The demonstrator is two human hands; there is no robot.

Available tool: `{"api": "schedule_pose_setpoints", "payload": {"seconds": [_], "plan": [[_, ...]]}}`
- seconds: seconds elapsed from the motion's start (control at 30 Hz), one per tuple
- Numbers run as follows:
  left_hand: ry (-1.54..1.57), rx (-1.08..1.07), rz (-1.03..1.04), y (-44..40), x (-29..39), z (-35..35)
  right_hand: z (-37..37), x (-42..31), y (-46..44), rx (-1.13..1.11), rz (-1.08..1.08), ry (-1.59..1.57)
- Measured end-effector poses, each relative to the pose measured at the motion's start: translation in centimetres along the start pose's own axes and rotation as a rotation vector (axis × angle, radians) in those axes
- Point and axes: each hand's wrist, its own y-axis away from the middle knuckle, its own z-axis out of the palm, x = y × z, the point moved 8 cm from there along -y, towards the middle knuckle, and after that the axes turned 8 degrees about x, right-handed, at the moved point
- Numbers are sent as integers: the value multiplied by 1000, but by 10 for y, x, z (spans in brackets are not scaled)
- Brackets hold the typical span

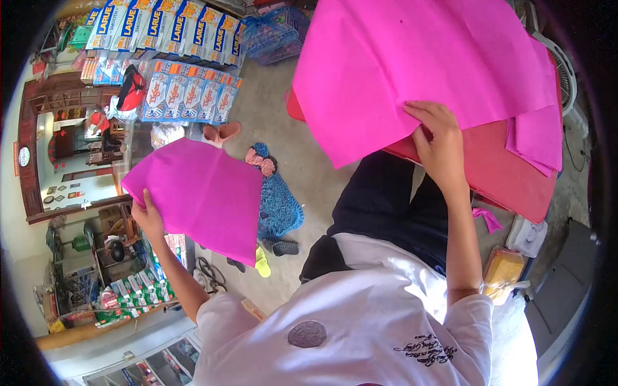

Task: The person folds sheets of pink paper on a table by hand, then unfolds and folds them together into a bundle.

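Out at the left, my left hand (pixel 148 215) grips the edge of a smaller pink sheet (pixel 206 193), which hangs over the floor. My right hand (pixel 434 132) pinches the lower edge of a large pink sheet (pixel 412 64) between thumb and fingers. That large sheet spreads above a red table (pixel 508 161) and covers much of it. More folded pink material (pixel 537 138) lies at the table's right side. The two held pieces are apart from each other.
Stacked beer cartons (pixel 187 90) stand at the upper left. On the floor are a blue knitted item (pixel 280 206), pink shoes (pixel 222 132) and dark slippers (pixel 283 248). A fan (pixel 560 71) is at the upper right, a yellow package (pixel 504 270) at the lower right.
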Motion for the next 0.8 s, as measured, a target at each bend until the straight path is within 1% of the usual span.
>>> {"api": "schedule_pose_setpoints", "payload": {"seconds": [0.1, 0.2, 0.37, 0.47, 0.57, 0.6, 0.67, 0.77, 0.8], "plan": [[3, -5, -48, 8, 11, 1, 0, -2, -1, 1, 1, -8], [67, -24, -40, 17, 33, 13, 0, -1, 0, -3, 4, -1], [129, -25, -113, 27, 50, 27, -3, -1, -2, -7, 31, -12], [142, -44, -127, 32, 55, 41, -9, 4, -2, 59, 74, -154], [185, -29, -110, 39, 56, 60, -20, 40, 12, 270, 377, -315], [182, -41, -114, 40, 54, 66, -23, 52, 17, 306, 494, -436], [234, -29, -91, 40, 50, 78, -30, 63, 23, 365, 517, -452], [290, -77, -103, 39, 83, 86, -31, 66, 25, 397, 494, -461], [295, -64, -76, 38, 91, 88, -31, 63, 24, 392, 491, -462]]}}
